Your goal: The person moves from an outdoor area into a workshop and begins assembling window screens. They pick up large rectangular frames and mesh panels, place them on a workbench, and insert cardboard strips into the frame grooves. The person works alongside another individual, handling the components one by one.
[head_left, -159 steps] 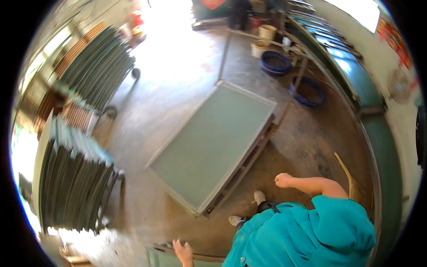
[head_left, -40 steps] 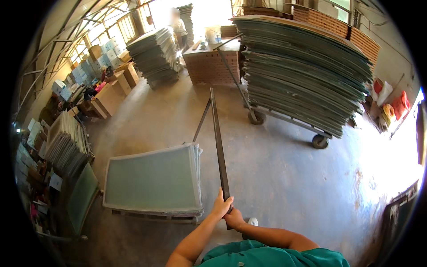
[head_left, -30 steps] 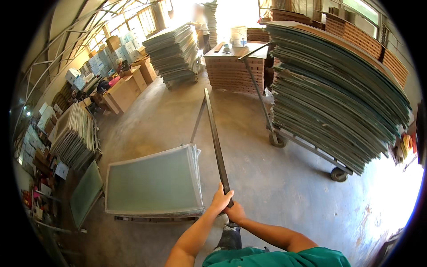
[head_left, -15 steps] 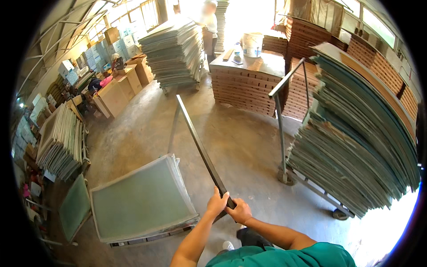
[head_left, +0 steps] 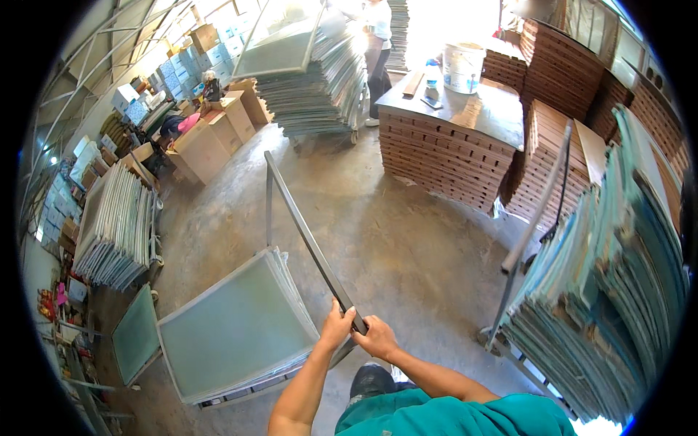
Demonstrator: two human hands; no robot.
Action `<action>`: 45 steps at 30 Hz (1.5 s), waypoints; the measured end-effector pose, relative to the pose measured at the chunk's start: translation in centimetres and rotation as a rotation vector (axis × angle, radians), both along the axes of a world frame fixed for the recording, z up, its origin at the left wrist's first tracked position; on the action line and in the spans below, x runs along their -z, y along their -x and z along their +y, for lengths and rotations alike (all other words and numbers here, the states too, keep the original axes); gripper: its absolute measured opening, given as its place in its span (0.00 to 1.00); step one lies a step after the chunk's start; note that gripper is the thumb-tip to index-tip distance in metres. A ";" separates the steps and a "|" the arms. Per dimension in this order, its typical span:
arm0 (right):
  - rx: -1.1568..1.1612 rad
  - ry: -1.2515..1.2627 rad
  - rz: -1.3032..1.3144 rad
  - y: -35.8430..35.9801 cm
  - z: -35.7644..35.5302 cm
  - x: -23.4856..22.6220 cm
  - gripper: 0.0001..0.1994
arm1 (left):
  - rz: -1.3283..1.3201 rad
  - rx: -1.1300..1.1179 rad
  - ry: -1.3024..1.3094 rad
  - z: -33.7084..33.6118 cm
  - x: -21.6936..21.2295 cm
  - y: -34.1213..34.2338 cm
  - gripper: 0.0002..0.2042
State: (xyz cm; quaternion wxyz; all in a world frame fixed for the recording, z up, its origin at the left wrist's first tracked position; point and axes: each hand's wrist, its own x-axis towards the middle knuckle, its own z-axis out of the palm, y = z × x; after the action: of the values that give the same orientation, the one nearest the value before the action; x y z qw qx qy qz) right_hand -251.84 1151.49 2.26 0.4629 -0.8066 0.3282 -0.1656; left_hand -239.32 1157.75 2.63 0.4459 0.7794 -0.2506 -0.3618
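Both hands grip the near end of a long dark metal bar (head_left: 307,238), the top rail of a cart's push handle. My left hand (head_left: 334,325) wraps round it just ahead of my right hand (head_left: 376,338), which closes on the bar's end. An upright post (head_left: 269,211) drops from the rail's far end. Left of the handle lies a low stack of flat green panels with pale frames (head_left: 236,327), on the cart's base. My fingers cover part of the rail's near end.
A tall cartload of green panels (head_left: 618,291) with its own handle (head_left: 538,203) stands close on the right. Ahead is a brown slatted stack (head_left: 443,152) bearing a white bucket (head_left: 463,67). Another panel stack (head_left: 313,102) has a person (head_left: 378,43) beside it. Cardboard boxes (head_left: 211,138) and more panels (head_left: 116,225) stand left.
The view has shifted, and the right-hand cartload appears nearer. The handle's far post now shows more plainly. At the far stack a framed panel is now raised at a tilt. My grip is the same.
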 end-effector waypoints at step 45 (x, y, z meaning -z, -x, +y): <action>0.872 0.547 0.967 -23.1 -51.9 3.9 0.16 | 0.479 -1.741 -0.276 25.8 9.9 12.5 0.28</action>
State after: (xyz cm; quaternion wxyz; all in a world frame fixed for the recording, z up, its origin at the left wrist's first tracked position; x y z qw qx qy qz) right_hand -228.79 1099.61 -1.61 -0.0626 -0.6720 0.7370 -0.0353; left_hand -251.79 1183.59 -7.25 0.5044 0.6436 0.5705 -0.0765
